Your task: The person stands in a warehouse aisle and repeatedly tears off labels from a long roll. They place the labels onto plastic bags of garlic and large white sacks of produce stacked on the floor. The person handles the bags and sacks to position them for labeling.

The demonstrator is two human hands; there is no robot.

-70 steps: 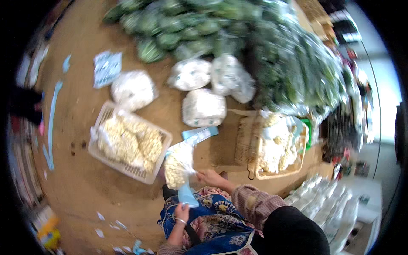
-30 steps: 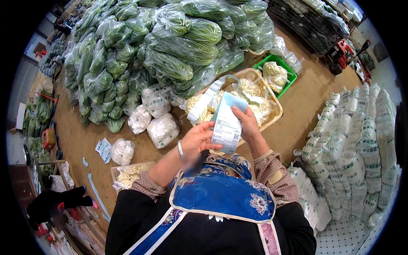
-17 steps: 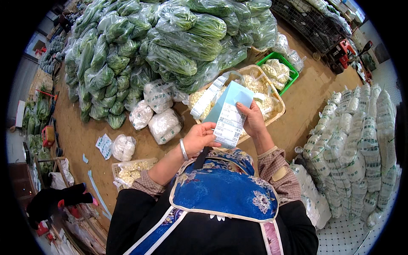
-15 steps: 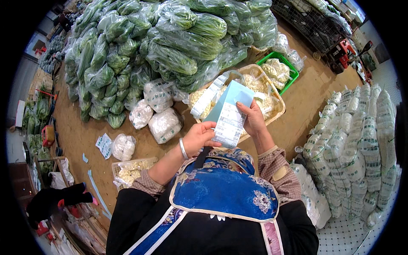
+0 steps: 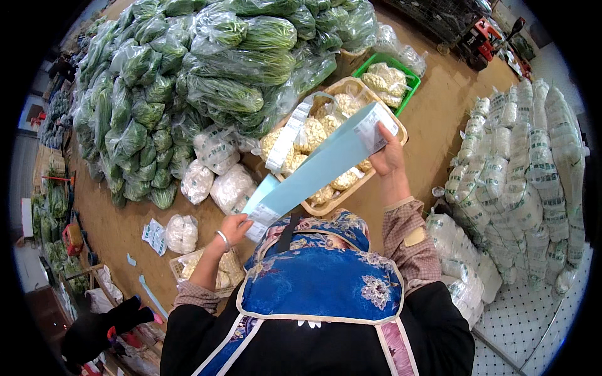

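Observation:
Between my two hands stretches a light-blue strip of label backing (image 5: pixel 316 160) with white printed labels at both ends. My left hand (image 5: pixel 234 229), a bangle at its wrist, pinches the lower left end. Up and to the right, my right hand (image 5: pixel 390 155) grips the other end with the thumb on a white label. Under the strip stands a beige plastic crate (image 5: pixel 401 128) with several clear bags of pale yellowish pieces (image 5: pixel 311 133). Another white label strip (image 5: pixel 290 135) lies looped over that crate's left side.
Bagged green vegetables (image 5: pixel 241 66) form a large heap at the far left. White bags (image 5: pixel 232 187) sit before it. A green crate (image 5: pixel 415 81) stands behind the beige one. Tall stacks of white packs (image 5: pixel 501 188) rise at right. A red pallet jack (image 5: pixel 480 41) is far right.
My hands have moved apart, the left down and left, the right slightly outward. The folded label strip is now drawn out long between them. The whole view has shifted slightly.

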